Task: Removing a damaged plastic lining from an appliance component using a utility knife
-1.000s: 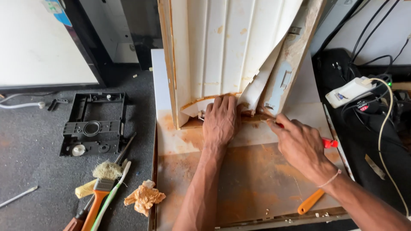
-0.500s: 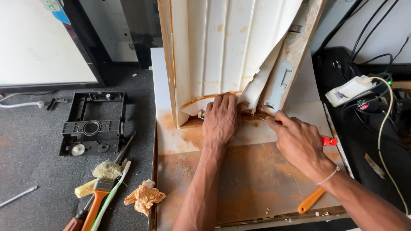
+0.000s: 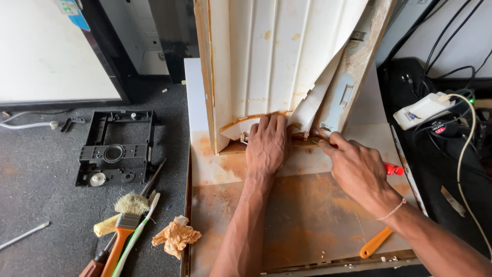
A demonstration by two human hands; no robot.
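Little moved since earlier: left hand (image 3: 267,146) flat, open, pressing torn white plastic liner panel (image 3: 266,66); right hand (image 3: 359,169) gripping red-handled tool (image 3: 393,169); best pry gently.

Pretty cramped up top: the white ribbed panel (image 3: 271,61) and its torn liner flap (image 3: 318,102) walled off the back. The rusty base plate (image 3: 307,215) lay open below, only an orange-handled tool (image 3: 375,242) near its front edge.

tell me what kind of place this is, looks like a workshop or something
Probably an appliance repair workshop. The left hand presses on a rusty, stripped white appliance panel; a paintbrush and a black plastic frame lie on the grey floor, and cables with a power strip sit at right.
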